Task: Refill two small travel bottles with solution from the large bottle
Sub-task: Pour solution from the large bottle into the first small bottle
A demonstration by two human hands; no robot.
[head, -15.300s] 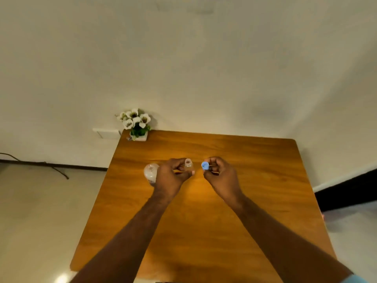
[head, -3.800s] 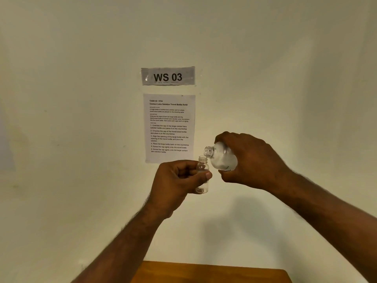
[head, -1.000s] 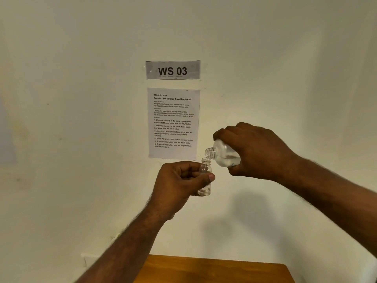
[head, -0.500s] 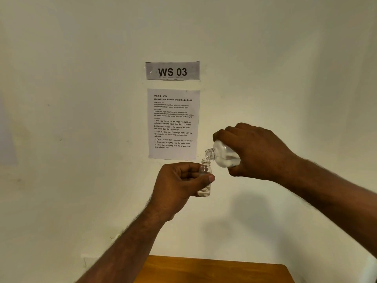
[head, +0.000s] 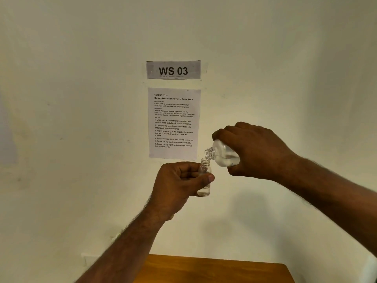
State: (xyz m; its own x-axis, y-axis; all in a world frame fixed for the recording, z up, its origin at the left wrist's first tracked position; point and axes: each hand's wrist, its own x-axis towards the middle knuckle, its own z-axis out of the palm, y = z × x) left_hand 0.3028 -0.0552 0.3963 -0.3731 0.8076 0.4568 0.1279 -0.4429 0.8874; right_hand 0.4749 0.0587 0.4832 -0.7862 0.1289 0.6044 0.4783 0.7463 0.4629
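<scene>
Left hand [head: 179, 185] clenched around small travel bottle [head: 204, 176], held upright above counter [head: 214, 268], a little solution at the bottom. Right hand [head: 255, 152] grasping tilted large bottle [head: 221, 155], mouth just over the small neck. Probably light, stiff, smooth (maybe slippery if wet); best held around the body.

Two bare forearms, both hairy, no sleeves in view. Left grip [head: 179, 184] and right grip [head: 257, 152]: bare hands, no gloves, rings, watch or bands at either wrist.
</scene>
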